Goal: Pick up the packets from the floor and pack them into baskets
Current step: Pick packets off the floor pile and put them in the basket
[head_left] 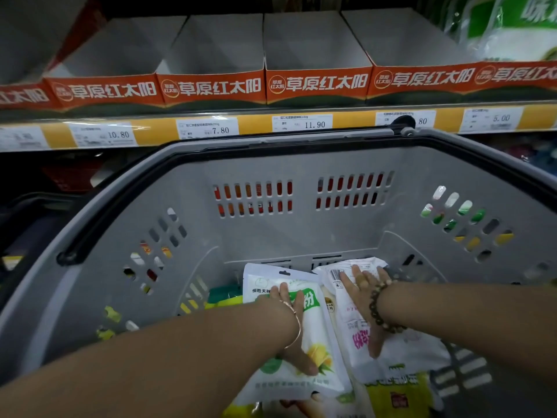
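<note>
Pressing down straight-fingered, left hand on corn-print packet, right hand on pink-lettered packet, probably flattening them for more basket room.

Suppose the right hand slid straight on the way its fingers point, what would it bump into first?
Probably the grey basket's far wall. The right hand lies flat on a white packet, fingers near its far edge; depth is unclear.

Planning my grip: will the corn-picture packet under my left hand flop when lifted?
Probably floppy: the corn-picture packet is a thin, flat plastic pouch. Likely slippery, its film looks glossy. Unlikely to roll, lying flat under the left hand.
</note>
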`<state>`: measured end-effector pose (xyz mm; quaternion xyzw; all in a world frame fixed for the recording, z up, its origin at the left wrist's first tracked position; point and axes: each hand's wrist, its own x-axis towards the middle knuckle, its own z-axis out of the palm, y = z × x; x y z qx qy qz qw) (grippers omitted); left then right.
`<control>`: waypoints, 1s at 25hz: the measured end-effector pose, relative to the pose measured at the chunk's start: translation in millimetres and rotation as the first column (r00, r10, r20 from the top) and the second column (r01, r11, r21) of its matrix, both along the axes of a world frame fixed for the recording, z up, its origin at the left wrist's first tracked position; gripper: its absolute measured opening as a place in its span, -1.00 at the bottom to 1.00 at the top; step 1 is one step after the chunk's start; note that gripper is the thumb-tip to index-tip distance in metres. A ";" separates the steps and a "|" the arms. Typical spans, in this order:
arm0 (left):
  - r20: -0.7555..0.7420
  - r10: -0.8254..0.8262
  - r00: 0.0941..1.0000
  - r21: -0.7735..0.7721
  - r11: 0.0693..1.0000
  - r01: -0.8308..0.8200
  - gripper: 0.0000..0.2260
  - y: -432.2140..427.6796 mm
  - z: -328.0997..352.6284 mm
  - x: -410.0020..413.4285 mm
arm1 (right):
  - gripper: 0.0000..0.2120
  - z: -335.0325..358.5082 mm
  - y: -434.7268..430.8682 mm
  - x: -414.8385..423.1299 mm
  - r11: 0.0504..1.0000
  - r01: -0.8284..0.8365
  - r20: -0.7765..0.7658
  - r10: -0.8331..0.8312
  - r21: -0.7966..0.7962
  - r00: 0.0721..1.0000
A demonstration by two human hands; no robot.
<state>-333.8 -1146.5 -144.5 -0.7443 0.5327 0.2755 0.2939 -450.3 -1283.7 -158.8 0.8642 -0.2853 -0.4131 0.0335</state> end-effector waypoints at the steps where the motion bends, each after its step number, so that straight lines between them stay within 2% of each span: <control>1: -0.044 0.038 0.998 -0.008 0.999 -0.039 0.01 -3.1 1.7 2.2 | 0.37 5.2 -2.2 1.7 1.000 -0.002 -0.025 0.002 0.008 1.000; 3: -0.069 -0.008 0.998 -0.007 1.000 0.008 -0.08 -7.9 12.7 8.5 | 0.21 20.2 -4.4 7.3 0.999 -0.028 -0.062 0.029 0.023 0.998; 5: -0.027 -0.162 0.986 0.012 0.987 0.162 -0.20 -8.9 36.5 10.4 | -0.10 40.1 -5.0 15.2 0.995 -0.098 -0.049 0.098 0.015 0.994; 6: -0.012 -0.212 0.977 -0.006 0.977 0.212 -0.27 -8.1 51.0 11.7 | -0.23 52.2 -3.0 19.5 0.991 -0.131 -0.030 0.131 -0.004 0.991; 8: -0.016 -0.219 0.976 -0.089 0.972 0.217 -0.33 -3.6 77.2 19.4 | -0.37 80.7 5.6 27.2 0.982 -0.180 0.025 0.182 -0.049 0.983; 11: -0.039 -0.137 0.990 -0.217 0.968 0.126 -0.37 13.7 112.2 39.9 | -0.47 124.2 34.6 41.3 0.978 -0.175 0.238 0.197 -0.110 0.951; 14: -0.001 -0.058 0.998 -0.391 0.919 0.053 -0.42 48.5 151.0 59.6 | -0.49 157.6 68.4 67.3 0.989 -0.109 0.487 0.146 -0.104 0.861; 17: -0.051 0.075 0.996 -0.617 0.781 -0.090 -0.44 97.2 192.0 77.7 | -0.48 187.5 98.5 98.2 0.995 -0.088 0.698 0.100 -0.054 0.709; 20: -0.211 0.142 0.967 -0.812 0.526 -0.254 -0.51 162.3 228.3 93.2 | -0.49 223.5 147.2 129.6 0.988 -0.153 0.872 0.099 -0.028 0.479; 23: -0.287 0.171 0.942 -0.908 0.266 -0.325 -0.61 234.9 249.5 113.8 | -0.52 251.5 212.0 160.4 0.961 -0.262 0.934 0.175 -0.093 0.311; 25: -0.267 0.254 0.929 -0.926 0.200 -0.321 -0.60 278.3 253.2 128.0 | -0.52 261.4 248.5 177.0 0.944 -0.307 0.939 0.211 -0.123 0.272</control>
